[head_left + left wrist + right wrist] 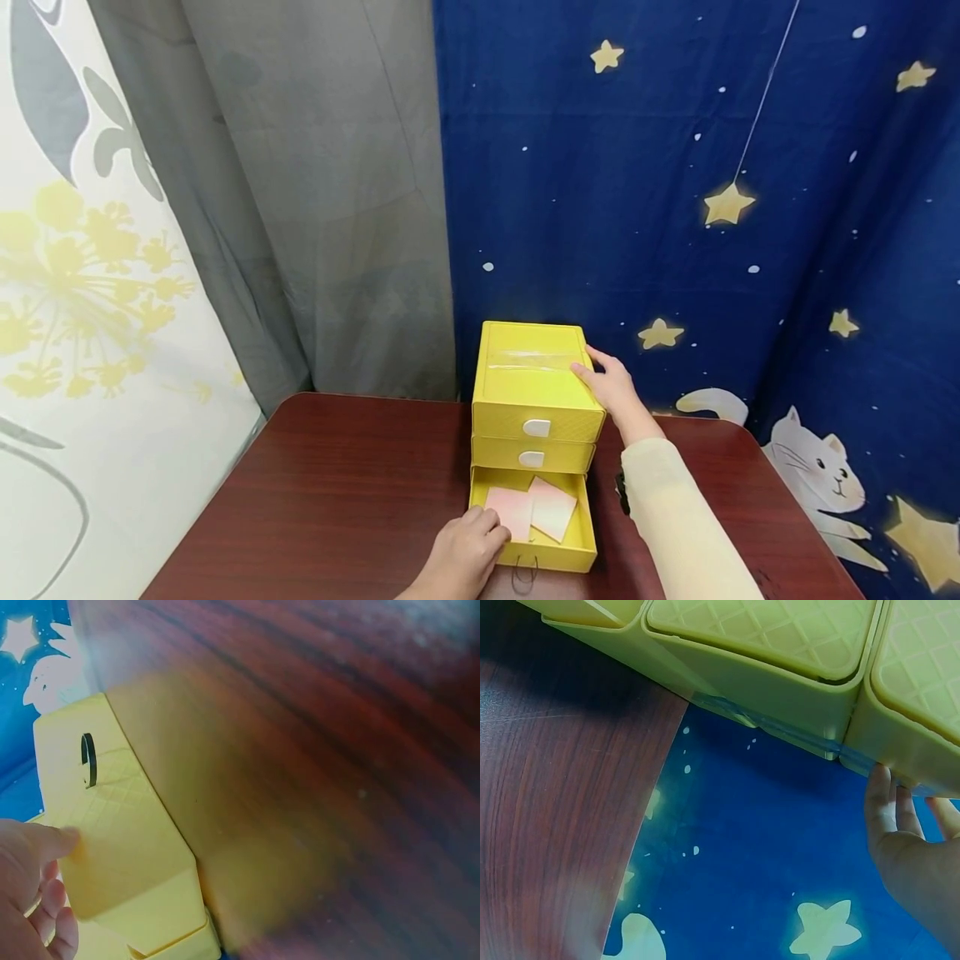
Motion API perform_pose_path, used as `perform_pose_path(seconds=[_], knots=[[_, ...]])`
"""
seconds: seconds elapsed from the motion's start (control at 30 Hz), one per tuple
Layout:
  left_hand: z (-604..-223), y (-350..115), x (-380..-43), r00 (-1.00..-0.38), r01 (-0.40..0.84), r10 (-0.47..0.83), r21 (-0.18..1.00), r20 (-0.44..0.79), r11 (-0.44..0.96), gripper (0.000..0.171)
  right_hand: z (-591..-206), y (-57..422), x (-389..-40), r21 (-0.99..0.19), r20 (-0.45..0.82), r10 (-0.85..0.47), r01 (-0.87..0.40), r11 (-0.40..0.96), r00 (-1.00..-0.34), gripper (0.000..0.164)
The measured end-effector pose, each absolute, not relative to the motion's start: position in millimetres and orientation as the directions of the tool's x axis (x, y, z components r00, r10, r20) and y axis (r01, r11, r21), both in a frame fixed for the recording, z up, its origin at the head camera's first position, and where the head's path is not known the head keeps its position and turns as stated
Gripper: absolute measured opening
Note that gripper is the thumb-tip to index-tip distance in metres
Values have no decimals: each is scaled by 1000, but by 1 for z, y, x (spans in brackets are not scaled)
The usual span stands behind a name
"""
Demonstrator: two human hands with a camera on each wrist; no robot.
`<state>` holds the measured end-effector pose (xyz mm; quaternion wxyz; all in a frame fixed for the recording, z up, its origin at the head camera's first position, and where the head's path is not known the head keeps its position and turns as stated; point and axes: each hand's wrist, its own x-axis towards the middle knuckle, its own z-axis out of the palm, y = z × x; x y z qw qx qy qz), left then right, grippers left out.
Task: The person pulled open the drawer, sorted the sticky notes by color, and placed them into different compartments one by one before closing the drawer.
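A yellow drawer unit [547,392] stands on the table, its lowest drawer [581,550] pulled out. Two pink paper squares [553,508] lie overlapping inside that drawer. My left hand [467,546] pinches the drawer's front panel near its left end, the thumb [56,844] on the outer face and the other fingers curled past the rim. A thin dark loop [89,761] sticks out from the front panel. My right hand [611,385] rests on the unit's upper right edge, thumb on top and straight fingers [880,799] against the side.
Two upper drawers [558,454] with white tabs are closed. Clear tape [532,361] crosses the unit's top. Behind the dark red wooden table [360,483] hang a grey curtain [337,208] and a blue star-patterned curtain [570,208].
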<state>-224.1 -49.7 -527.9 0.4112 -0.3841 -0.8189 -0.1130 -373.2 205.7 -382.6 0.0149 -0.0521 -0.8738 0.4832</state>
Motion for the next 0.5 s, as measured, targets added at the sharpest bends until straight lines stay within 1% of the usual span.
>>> perform_pose_path(seconds=[0.17,0.33,0.5], knots=[[-527,-47,-227,-383,699,508,-117,771,705,7,-382,207,-372,-850,-29,103,79,521,-994,63],[-527,-43,-230,-401,656,464,-106,790,747,11,-382,207,-371,-847,-28,104,78,525,-994,63],[-520,-40,-230,-402,613,443,-124,801,781,13,-382,206,-372,-846,-23,106,76,527,-994,63]])
